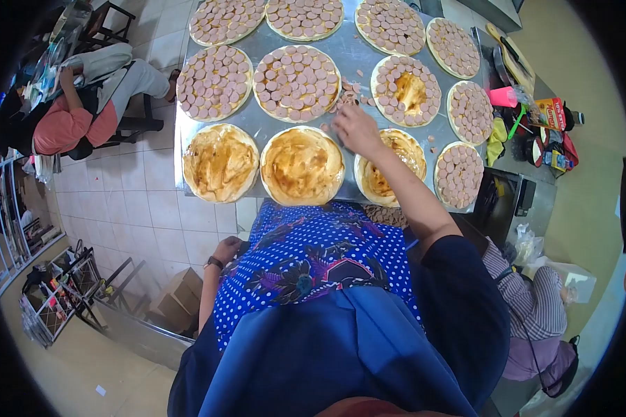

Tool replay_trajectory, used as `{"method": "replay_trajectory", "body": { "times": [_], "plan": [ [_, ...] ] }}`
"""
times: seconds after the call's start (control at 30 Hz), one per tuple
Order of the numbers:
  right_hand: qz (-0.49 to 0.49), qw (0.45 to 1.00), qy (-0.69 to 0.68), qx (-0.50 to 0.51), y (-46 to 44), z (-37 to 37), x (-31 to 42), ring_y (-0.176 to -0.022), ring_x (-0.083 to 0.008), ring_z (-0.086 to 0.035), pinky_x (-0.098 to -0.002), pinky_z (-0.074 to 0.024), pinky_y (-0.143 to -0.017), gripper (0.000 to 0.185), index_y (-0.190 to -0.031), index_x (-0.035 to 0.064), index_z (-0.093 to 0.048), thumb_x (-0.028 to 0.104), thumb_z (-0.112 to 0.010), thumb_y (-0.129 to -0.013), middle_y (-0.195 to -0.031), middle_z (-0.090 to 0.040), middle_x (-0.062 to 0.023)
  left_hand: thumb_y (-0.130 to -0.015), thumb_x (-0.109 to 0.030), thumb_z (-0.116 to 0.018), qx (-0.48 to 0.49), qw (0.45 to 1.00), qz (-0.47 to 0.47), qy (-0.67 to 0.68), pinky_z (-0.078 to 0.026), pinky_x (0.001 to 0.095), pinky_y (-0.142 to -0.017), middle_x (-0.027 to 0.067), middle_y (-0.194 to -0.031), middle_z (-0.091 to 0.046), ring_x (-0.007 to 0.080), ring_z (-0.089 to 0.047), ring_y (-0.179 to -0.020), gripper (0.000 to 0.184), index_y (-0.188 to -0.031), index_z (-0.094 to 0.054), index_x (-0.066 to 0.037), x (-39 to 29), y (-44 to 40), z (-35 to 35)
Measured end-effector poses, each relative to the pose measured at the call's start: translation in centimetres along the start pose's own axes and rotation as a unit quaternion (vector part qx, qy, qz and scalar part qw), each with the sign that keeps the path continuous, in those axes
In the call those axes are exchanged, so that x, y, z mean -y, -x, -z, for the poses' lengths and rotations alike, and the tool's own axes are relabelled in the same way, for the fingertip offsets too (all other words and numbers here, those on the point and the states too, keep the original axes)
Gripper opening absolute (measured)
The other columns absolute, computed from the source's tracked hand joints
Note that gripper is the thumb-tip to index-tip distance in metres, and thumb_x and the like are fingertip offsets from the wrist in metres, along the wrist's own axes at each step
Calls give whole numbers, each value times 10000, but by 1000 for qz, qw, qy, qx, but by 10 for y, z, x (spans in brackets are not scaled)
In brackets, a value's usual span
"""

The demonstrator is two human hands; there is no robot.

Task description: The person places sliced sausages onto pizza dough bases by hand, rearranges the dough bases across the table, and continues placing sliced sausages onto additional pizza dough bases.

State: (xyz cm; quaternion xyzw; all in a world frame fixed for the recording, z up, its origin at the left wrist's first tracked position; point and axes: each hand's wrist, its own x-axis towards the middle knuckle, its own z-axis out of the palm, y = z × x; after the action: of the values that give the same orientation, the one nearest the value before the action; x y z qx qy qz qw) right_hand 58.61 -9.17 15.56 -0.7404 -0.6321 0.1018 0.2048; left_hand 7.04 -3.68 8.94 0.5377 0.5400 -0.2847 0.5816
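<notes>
My right hand [356, 129] reaches over the metal table [358, 57], its fingers bent down at a small pile of loose sausage slices [348, 94]; what the fingertips hold is hidden. Beside it lie a round base with brown sauce only [303, 165] and one covered in slices [296, 83]. Under my right forearm is another sauced base [389, 167], partly hidden. A base with slices around a bare sauced middle [405, 92] sits to the right. My left hand [227, 250] hangs by the apron [313, 264], away from the table, its fingers partly hidden.
Another sauced base [220, 163] lies at the table's left corner. Several slice-covered bases fill the far and right sides. A counter at the right holds a pink cup [503, 97] and packets. A seated person [76, 125] is at left, another person [535, 313] at lower right.
</notes>
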Motion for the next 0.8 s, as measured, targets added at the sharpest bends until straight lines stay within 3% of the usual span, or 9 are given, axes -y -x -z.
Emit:
{"method": "replay_trajectory", "body": {
  "times": [0.07, 0.17, 0.23, 0.37, 0.47, 0.6, 0.7, 0.8],
  "plan": [
    [-54, 998, 21, -10, -1, -1, -7, -878, -216, -544, -333, -471, -719, 168, -886, 156, -653, 74, -616, -744, -927, -535, -39, -878, -203, -556, 3, 1000, 0, 13, -493, 285, -681, 79, -864, -656, 149, -594, -741, 240, -1022, -635, -28, 1, 3, 0],
    [3, 998, 18, -58, -7, 6, -6, -891, -227, -546, -337, -469, -724, 184, -883, 143, -652, 59, -616, -724, -928, -534, -40, -880, -216, -553, -2, 999, -44, 14, -495, 286, -683, 75, -864, -656, 149, -594, -739, 252, -1022, -637, -25, 23, -5, -3],
    [97, 995, -12, 21, -9, 10, 1, -899, -240, -549, -346, -472, -729, 171, -858, 115, -639, 44, -622, -703, -931, -538, -42, -878, -219, -555, -8, 999, -48, -13, -496, 290, -691, 81, -877, -660, 155, -601, -754, 261, -1026, -635, -19, 31, -8, -5],
    [113, 993, -5, 17, -13, 10, -5, -912, -238, -552, -350, -466, -729, 125, -800, 99, -657, 53, -612, -693, -918, -540, -43, -876, -224, -558, -5, 1000, -23, 9, -494, 303, -734, 106, -927, -670, 180, -622, -821, 290, -1046, -631, 0, 29, -5, -5],
    [-47, 997, -28, -63, -13, 10, -18, -858, -244, -575, -359, -481, -705, 154, -829, 102, -687, 121, -673, -677, -927, -556, -51, -878, -227, -558, 8, 1000, -1, 30, -490, 310, -761, 123, -962, -670, 192, -625, -856, 300, -1057, -627, 4, 25, -4, -3],
    [-57, 992, -35, -108, -23, 1, -12, -879, -252, -574, -357, -479, -734, 138, -827, 88, -675, 133, -680, -697, -935, -558, -56, -877, -231, -564, -5, 998, -49, -24, -491, 300, -720, 106, -932, -669, 174, -619, -813, 296, -1046, -630, 3, 26, -7, -4],
    [-90, 991, 4, -103, -26, -4, -5, -929, -257, -565, -369, -473, -754, 158, -839, 71, -660, 148, -692, -704, -943, -548, -59, -876, -229, -568, -18, 999, -44, 18, -488, 290, -674, 87, -889, -664, 153, -606, -759, 285, -1027, -630, 5, 30, -7, -6],
    [-108, 983, -55, -137, -22, -12, -4, -927, -261, -553, -360, -463, -787, 217, -870, 59, -670, 173, -719, -691, -944, -534, -72, -879, -226, -563, -2, 998, -30, 49, -484, 280, -636, 68, -854, -655, 140, -593, -724, 271, -1015, -632, -2, 24, -3, -4]
  ]
}}
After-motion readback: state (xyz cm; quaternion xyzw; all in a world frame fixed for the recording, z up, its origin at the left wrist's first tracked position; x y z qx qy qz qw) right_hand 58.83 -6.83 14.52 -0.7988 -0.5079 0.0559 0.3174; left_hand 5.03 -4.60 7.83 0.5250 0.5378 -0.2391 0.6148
